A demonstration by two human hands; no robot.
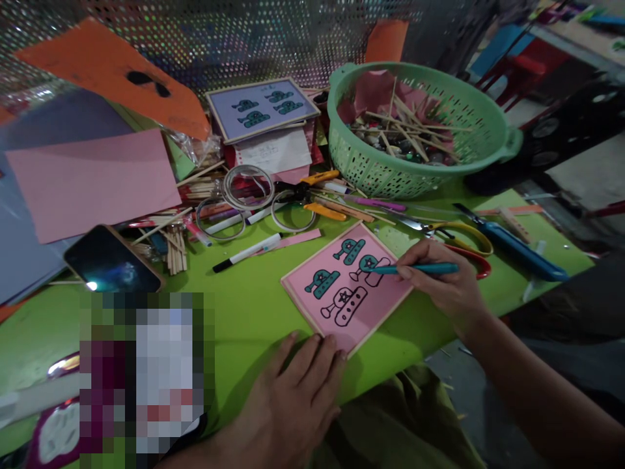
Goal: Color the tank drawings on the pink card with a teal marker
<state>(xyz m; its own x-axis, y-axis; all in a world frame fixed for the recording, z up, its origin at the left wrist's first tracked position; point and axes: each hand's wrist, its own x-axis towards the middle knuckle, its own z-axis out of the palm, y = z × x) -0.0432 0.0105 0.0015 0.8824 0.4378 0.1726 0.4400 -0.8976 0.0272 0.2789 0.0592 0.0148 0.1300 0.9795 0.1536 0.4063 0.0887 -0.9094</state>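
The bright green table (244, 312) spreads under both hands. Far beyond the right hand, up and a little to its left, stands a pale green basket (420, 169) with perforated walls, full of thin wooden sticks (405, 124). Well to the left of both hands lies a sheet of pink paper (88, 182), with orange paper (112, 71) beyond it. Just left of the left hand, further up the table, a phone (110, 264) lies flat with its screen glinting.

Between the two hands sits the pink card (344, 286), edged with a pale frame and printed with four small tank outlines; two are fully coloured teal and one is still plain. A second framed card (261, 107) with similar tanks lies far past it, left of the basket.

The left hand (293, 397) rests flat, fingers together, fingertips pressing the card's near corner. The right hand (444, 283) is closed around a teal marker (420, 268), whose tip touches the tank nearest that hand.

Just beyond the right hand lie scissors with yellow and red handles (463, 244); to its right, a blue-handled tool (517, 251). Left of the card lies a capped white marker (247, 253), with clear rings (247, 185) beyond it.
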